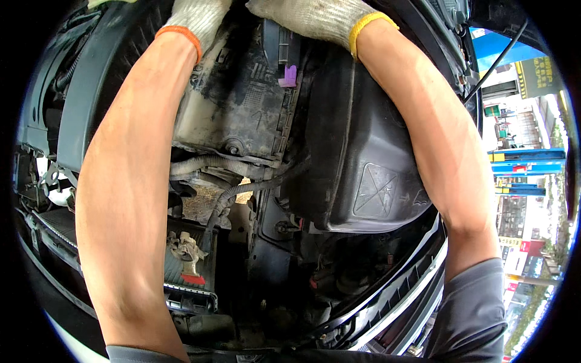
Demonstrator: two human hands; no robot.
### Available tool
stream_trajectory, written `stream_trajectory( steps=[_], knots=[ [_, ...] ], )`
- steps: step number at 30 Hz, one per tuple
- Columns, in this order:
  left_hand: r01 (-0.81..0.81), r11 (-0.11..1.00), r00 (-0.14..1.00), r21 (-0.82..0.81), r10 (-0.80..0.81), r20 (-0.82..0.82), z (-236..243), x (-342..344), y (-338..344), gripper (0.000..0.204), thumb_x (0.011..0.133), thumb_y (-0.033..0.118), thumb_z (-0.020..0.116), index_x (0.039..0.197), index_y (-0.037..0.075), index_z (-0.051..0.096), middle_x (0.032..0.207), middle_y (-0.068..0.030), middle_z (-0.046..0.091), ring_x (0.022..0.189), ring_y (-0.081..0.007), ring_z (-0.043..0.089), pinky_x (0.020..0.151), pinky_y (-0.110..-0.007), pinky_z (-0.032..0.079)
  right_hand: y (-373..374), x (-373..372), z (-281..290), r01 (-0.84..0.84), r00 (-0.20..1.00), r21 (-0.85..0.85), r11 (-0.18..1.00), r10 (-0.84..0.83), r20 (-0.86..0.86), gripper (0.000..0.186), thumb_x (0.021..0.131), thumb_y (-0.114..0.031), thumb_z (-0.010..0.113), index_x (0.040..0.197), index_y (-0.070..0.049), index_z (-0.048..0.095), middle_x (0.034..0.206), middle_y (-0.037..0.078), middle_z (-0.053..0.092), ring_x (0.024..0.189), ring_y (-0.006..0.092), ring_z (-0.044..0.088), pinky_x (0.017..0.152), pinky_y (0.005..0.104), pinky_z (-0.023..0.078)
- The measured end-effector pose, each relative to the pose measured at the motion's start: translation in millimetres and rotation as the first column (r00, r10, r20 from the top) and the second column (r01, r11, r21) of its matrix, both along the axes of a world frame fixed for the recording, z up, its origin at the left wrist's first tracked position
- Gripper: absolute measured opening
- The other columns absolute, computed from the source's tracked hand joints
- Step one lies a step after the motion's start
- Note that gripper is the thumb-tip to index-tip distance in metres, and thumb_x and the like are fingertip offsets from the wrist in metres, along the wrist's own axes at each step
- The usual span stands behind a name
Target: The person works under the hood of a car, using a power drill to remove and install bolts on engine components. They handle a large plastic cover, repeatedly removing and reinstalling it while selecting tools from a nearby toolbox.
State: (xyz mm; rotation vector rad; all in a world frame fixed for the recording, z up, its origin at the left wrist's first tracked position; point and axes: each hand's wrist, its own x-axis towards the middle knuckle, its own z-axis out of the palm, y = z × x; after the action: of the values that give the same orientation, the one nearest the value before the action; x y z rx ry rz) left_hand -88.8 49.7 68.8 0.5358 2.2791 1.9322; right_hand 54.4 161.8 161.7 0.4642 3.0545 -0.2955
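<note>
Both my hands reach to the far edge of the view, inside a car's engine bay. My left hand (204, 17) wears a white knit glove with an orange cuff, above the far left of a dusty dark plastic case (239, 115). My right hand (311, 16), in a similar glove with a yellow cuff, lies across the far end of a black upright plastic piece (277, 45). The fingers of both hands are cut off or hidden, so any grip does not show. A purple clip (288, 77) sits just below my right hand.
A large black moulded cover (369, 163) fills the right of the bay. Corrugated hoses (212, 164) cross below the dusty case. Near my left forearm is a metal clamp with a red tab (189, 257). A thin black rod (497, 60) slants at the right, with blue posts (526, 162) beyond.
</note>
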Motion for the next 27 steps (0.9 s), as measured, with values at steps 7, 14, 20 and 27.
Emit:
stream_trajectory(
  steps=[7, 14, 20, 27],
  knots=[
    [-0.231, 0.965, 0.907, -0.121, 0.169, -0.385, 9.1, 10.8, -9.8, 0.052, 0.103, 0.049, 0.046, 0.125, 0.006, 0.064, 0.106, -0.026, 0.071, 0.103, -0.0452, 0.065, 0.091, -0.049, 0.05, -29.7, 8.9, 12.0, -0.047, 0.999, 0.096, 0.994, 0.044, 0.025, 0.101, 0.083, -0.046, 0.075, 0.15, 0.014, 0.028, 0.134, 0.043, 0.054, 0.126, 0.051, 0.057, 0.109, 0.0491, 0.046],
    [-0.163, 0.984, 0.872, -0.07, 0.111, -0.477, -1.5, 3.3, 4.1, 0.033, 0.1, 0.023, 0.049, 0.118, 0.003, 0.067, 0.11, -0.0302, 0.068, 0.108, -0.0489, 0.062, 0.092, -0.053, 0.051, -34.3, 11.5, 14.4, 0.009, 0.999, 0.132, 0.991, -0.015, 0.044, 0.098, 0.082, -0.047, 0.075, 0.149, 0.011, 0.032, 0.135, 0.041, 0.055, 0.127, 0.0497, 0.058, 0.109, 0.0501, 0.047],
    [-0.397, 0.801, 0.622, -0.448, -0.124, -0.773, -13.8, -13.1, 10.0, 0.021, 0.093, 0.015, 0.055, 0.098, 0.003, 0.072, 0.094, -0.022, 0.071, 0.094, -0.0395, 0.07, 0.083, -0.049, 0.057, -41.3, -4.9, 8.2, 0.105, 0.994, 0.162, 0.981, -0.104, -0.009, 0.101, 0.079, -0.049, 0.078, 0.147, 0.01, 0.032, 0.137, 0.041, 0.053, 0.126, 0.0503, 0.059, 0.106, 0.0503, 0.05],
    [-0.329, 0.897, 0.768, -0.294, 0.073, -0.637, -3.0, -1.7, 0.3, 0.021, 0.092, 0.017, 0.057, 0.097, 0.002, 0.071, 0.096, -0.0253, 0.071, 0.094, -0.0423, 0.07, 0.085, -0.051, 0.056, -5.4, -71.1, -35.9, -0.171, 0.985, 0.376, 0.911, 0.151, 0.082, 0.05, 0.09, -0.039, 0.059, 0.116, 0.001, 0.073, 0.12, 0.032, 0.069, 0.116, 0.0407, 0.068, 0.1, 0.0472, 0.054]
  ],
)
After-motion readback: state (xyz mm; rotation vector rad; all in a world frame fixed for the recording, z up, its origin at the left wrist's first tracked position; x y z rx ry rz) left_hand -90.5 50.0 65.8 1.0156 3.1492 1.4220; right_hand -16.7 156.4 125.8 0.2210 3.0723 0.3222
